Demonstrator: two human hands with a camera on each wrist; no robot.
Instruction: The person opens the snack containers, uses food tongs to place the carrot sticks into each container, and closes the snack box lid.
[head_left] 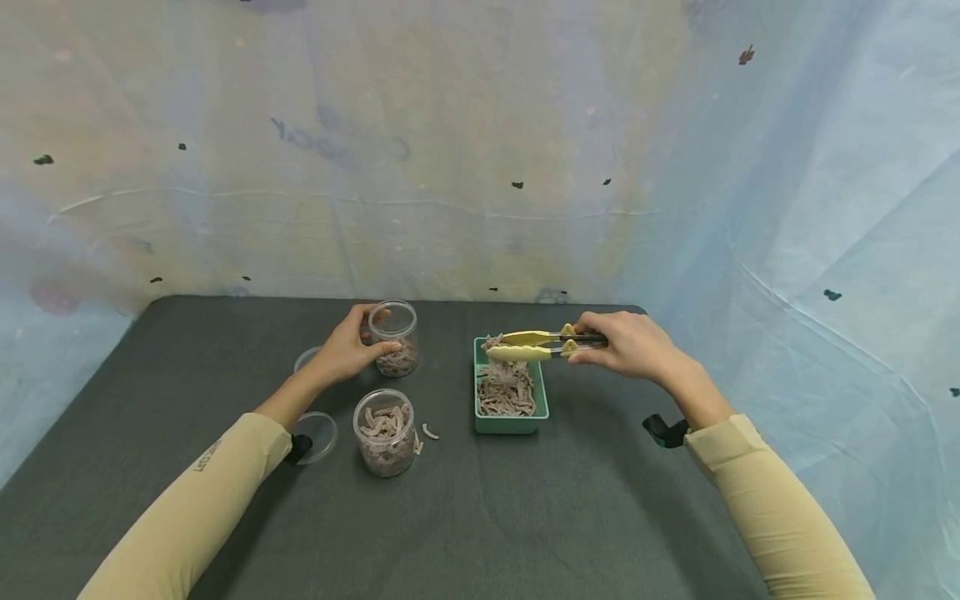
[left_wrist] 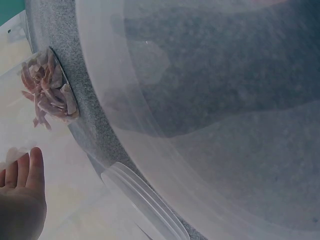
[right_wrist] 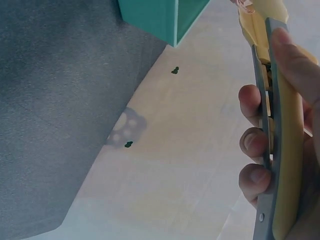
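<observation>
My right hand (head_left: 633,343) grips a pair of yellow tongs (head_left: 519,353) with dark handles, held level over a green tray (head_left: 506,426). Some greyish-pink strips (head_left: 491,342) show at the tongs' tips, and more strips (head_left: 506,390) fill the tray. In the right wrist view, fingers and thumb wrap the tongs (right_wrist: 290,135). To the left, my left hand (head_left: 348,346) holds a clear jar (head_left: 395,321) between thumb and fingers; strips lie in its lower part. Nearer to me stands a second clear jar (head_left: 386,454), filled higher with strips.
Two clear round lids lie left of the jars; the nearer lid (head_left: 318,437) is beneath my left wrist, the farther lid (head_left: 303,358) partly hidden by the forearm. A few loose strips (head_left: 429,432) lie beside the near jar on the dark table (head_left: 480,517). Plastic sheeting (head_left: 450,250) hangs behind.
</observation>
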